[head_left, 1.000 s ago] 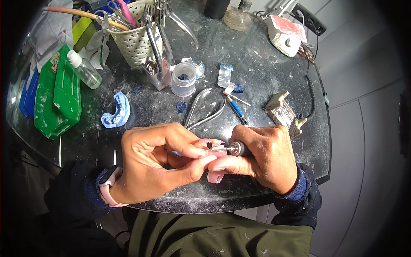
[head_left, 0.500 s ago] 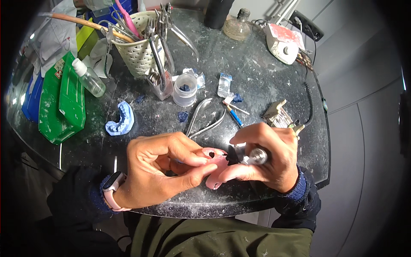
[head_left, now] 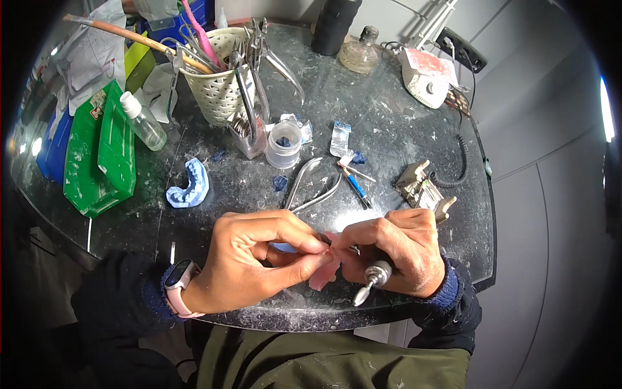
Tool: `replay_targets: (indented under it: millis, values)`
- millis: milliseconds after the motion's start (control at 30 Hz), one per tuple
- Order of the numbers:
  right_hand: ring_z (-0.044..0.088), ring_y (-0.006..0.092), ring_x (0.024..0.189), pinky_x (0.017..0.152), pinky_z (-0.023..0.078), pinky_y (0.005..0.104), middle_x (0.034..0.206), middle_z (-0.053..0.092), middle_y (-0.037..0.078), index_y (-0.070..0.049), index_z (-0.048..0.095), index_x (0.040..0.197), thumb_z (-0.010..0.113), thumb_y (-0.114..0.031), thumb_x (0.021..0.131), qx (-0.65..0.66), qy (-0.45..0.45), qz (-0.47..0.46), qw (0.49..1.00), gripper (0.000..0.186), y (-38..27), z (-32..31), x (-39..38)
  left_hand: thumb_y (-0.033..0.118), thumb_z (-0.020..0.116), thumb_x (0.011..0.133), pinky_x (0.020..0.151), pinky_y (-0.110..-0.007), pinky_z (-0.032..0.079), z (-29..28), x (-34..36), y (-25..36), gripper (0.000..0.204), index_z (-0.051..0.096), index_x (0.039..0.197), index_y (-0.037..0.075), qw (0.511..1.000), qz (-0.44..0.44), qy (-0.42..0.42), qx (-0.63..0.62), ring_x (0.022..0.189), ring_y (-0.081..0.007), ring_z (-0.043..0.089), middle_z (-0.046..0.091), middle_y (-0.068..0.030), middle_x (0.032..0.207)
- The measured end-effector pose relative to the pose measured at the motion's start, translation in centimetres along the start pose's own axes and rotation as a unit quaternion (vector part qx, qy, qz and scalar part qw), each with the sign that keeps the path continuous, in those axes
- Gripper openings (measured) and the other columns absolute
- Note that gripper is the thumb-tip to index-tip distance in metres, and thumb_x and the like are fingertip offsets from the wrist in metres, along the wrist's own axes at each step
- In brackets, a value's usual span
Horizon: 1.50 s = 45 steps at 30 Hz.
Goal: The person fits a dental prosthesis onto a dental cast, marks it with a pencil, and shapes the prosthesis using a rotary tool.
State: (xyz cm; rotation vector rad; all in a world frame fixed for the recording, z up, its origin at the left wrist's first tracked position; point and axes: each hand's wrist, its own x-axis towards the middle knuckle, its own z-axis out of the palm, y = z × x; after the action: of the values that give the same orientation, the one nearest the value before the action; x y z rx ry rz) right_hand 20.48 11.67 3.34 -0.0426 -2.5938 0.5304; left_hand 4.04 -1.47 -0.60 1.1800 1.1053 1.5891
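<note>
Near the front edge of the bench, my left hand point(head_left: 256, 259) pinches a pink dental plate point(head_left: 322, 277) between thumb and fingers. My right hand point(head_left: 405, 249) is closed around a rotary handpiece point(head_left: 379, 273), whose metal bur point(head_left: 363, 295) points down toward me, away from the plate. The right thumb and fingertips also meet the plate's right side. Fingers cover much of the plate. Part of a blue object point(head_left: 284, 247) shows beneath my left fingers; its kind is hidden. Beyond the hands lie wire pliers point(head_left: 304, 185) and a small blue-handled tool point(head_left: 356, 187).
A blue dental cast point(head_left: 188, 185) lies left, beside a green tray point(head_left: 97, 155) and a spray bottle point(head_left: 144, 123). Behind stand a white basket of tools point(head_left: 214, 97) and a clear cup point(head_left: 284, 146). An articulator point(head_left: 424, 188) and coiled cord point(head_left: 460, 172) are at right.
The handpiece has swung so its bur points toward me, off the plate. My right fingertips have come onto the plate, which has turned. The view has shifted slightly.
</note>
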Motion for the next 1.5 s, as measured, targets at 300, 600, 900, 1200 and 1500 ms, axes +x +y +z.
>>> replay_targets:
  millis: [300, 600, 900, 1200, 1500]
  values:
    - [0.056, 0.0212, 0.041, 0.041, 0.042, 0.0305, 0.048, 0.052, 0.006, -0.007, 0.050, 0.064, 0.077, -0.051, 0.066, -0.016, -0.004, 0.115, 0.993, 0.051, -0.5, 0.4, -0.1, -0.007, 0.072, 0.074, 0.065, -0.023, 0.055, -0.4, 0.0, -0.6, 0.009, 0.066, 0.080, -0.005, 0.996, 0.089, 0.015, 0.013, 0.078, -0.0127, 0.066, 0.066, -0.0118, 0.085]
    - [0.053, 0.0235, 0.045, 0.044, 0.039, 0.0312, 0.053, 0.050, 0.008, -0.004, 0.050, 0.066, 0.074, -0.046, 0.068, -0.001, -0.063, 0.173, 0.983, 0.049, -1.0, 1.2, -0.1, -0.005, 0.076, 0.071, 0.064, -0.024, 0.053, -0.5, 0.2, -0.4, 0.010, 0.066, 0.073, -0.003, 0.993, 0.090, 0.027, 0.068, 0.070, -0.0117, 0.065, 0.065, -0.0102, 0.076]
    - [0.055, 0.0244, 0.047, 0.046, 0.041, 0.0315, 0.055, 0.052, 0.007, -0.004, 0.052, 0.068, 0.073, -0.045, 0.069, 0.005, -0.069, 0.164, 0.984, 0.046, -0.8, 1.4, -0.2, -0.004, 0.077, 0.070, 0.063, -0.023, 0.052, -0.7, 0.2, -1.0, 0.013, 0.064, 0.071, -0.003, 0.992, 0.108, 0.025, 0.060, 0.069, -0.0103, 0.063, 0.065, -0.0100, 0.076]
    - [0.059, 0.0248, 0.049, 0.047, 0.043, 0.0315, 0.057, 0.055, 0.007, -0.004, 0.054, 0.069, 0.072, -0.049, 0.068, -0.007, -0.076, 0.153, 0.985, 0.048, -1.1, 1.2, 0.0, -0.003, 0.078, 0.069, 0.067, -0.027, 0.054, -0.3, 0.2, -0.9, 0.023, 0.056, 0.064, 0.003, 0.991, 0.109, 0.031, 0.070, 0.065, -0.0131, 0.063, 0.061, -0.0105, 0.071]
    - [0.059, 0.0227, 0.049, 0.046, 0.043, 0.0301, 0.056, 0.053, 0.005, -0.006, 0.053, 0.070, 0.071, -0.054, 0.065, -0.042, -0.070, 0.127, 0.989, 0.051, -0.6, 1.2, -0.1, -0.004, 0.078, 0.069, 0.063, -0.022, 0.051, -0.7, 0.2, -0.9, 0.015, 0.063, 0.069, -0.002, 0.994, 0.096, 0.016, 0.043, 0.071, -0.0107, 0.063, 0.064, -0.0102, 0.076]
